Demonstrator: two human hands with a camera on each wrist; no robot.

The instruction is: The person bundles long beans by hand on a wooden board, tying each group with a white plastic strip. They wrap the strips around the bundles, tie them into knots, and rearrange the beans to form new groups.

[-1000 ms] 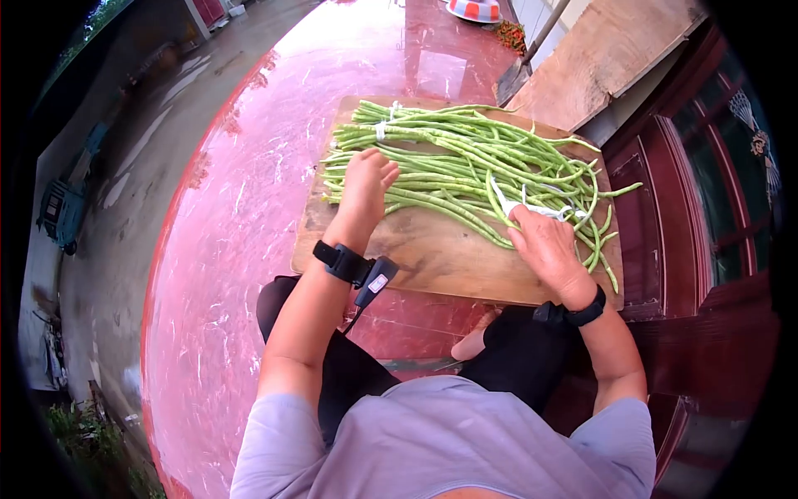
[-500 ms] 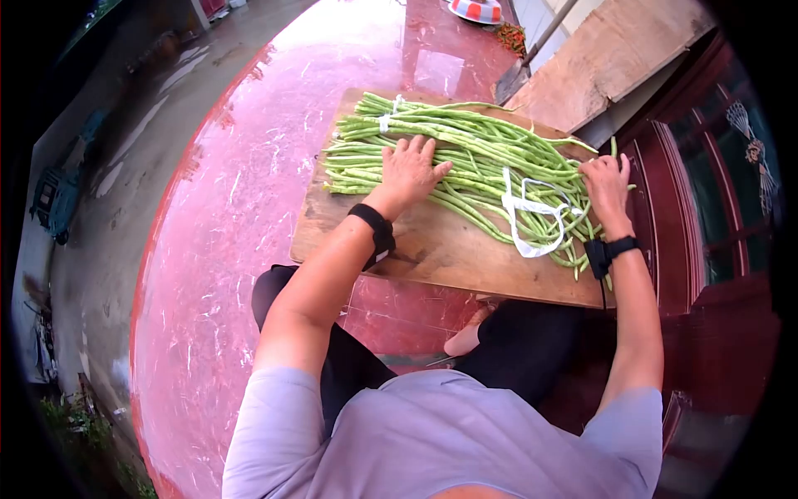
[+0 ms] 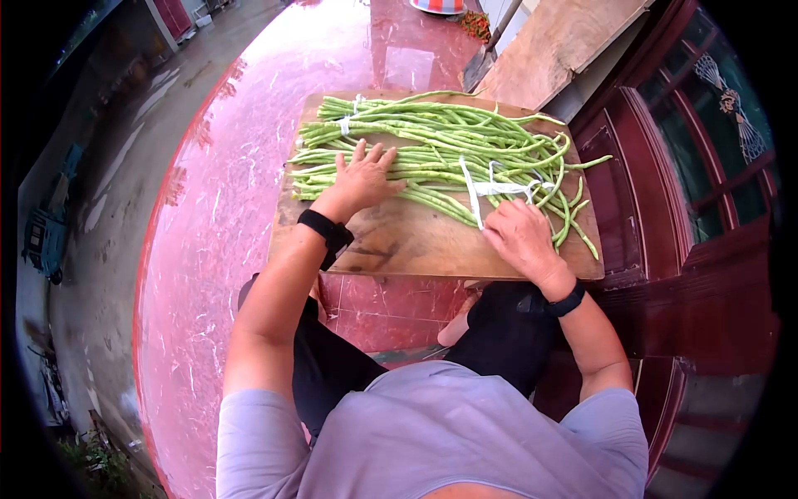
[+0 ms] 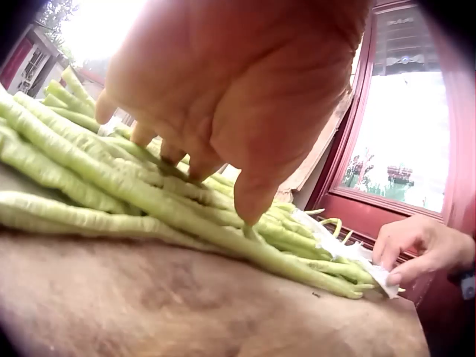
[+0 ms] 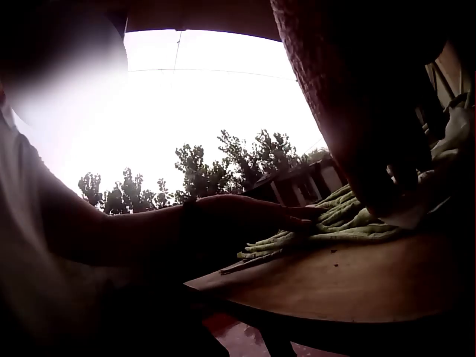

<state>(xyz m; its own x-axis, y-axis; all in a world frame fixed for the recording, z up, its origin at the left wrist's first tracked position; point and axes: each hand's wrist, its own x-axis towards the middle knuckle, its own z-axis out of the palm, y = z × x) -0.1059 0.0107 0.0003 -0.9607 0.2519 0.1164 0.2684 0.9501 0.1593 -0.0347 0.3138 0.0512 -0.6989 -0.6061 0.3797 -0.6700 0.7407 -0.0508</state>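
Observation:
Long green beans lie in bundles across a wooden board; white ties wrap the upper bundles near their left ends. The left hand rests on the lower beans with its fingers spread; in the left wrist view the fingertips of that hand touch the beans. At the beans' right part, the right hand pinches a white strip that lies loosely over them. The left wrist view shows the strip between the thumb and fingers of the right hand. The right wrist view is dark.
The board stands above a glossy red floor, close to the person's knees. A dark red door is to the right. A leaning wooden plank and a red-and-white item are beyond the board.
The right hand has come back from the beans' far right ends toward the near edge and taken the white strip. The left hand stays on the beans. The head view has shifted slightly.

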